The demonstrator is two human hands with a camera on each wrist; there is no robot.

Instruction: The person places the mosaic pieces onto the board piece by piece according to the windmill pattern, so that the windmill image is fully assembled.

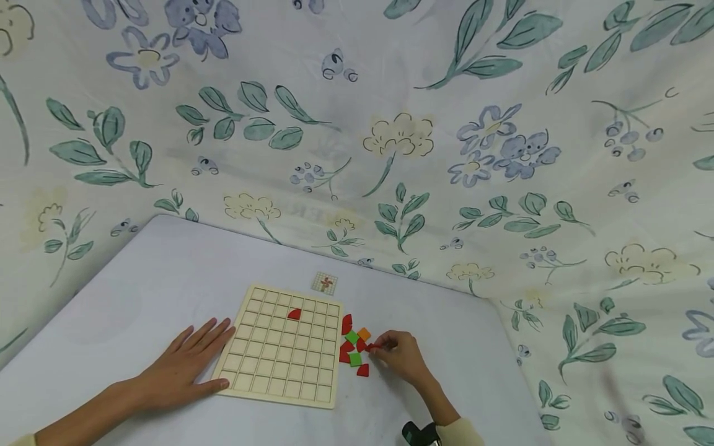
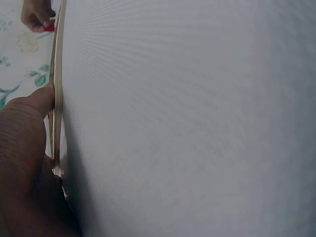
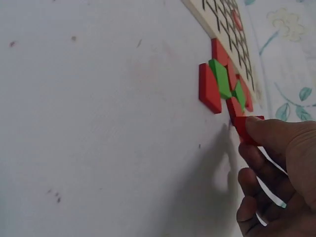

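Note:
A square wooden grid board [image 1: 279, 347] lies on the table with one red quarter-round tile [image 1: 295, 314] in a cell of its upper part. My left hand [image 1: 184, 365] lies spread beside the board's left side, fingertips and thumb at its edge. At the board's right, my right hand [image 1: 403, 356] pinches a red tile [image 3: 249, 129] between thumb and fingers, over a small group of loose tiles. In that group are green tiles [image 1: 355, 359], an orange tile [image 1: 364, 334] and several red tiles [image 1: 347, 323].
A small pattern card [image 1: 325, 283] with a red design lies behind the board. The white table [image 1: 184, 266] meets a floral cloth [image 1: 334, 155] at its back and sides. A dark band with a device [image 1: 421, 433] is on the right wrist.

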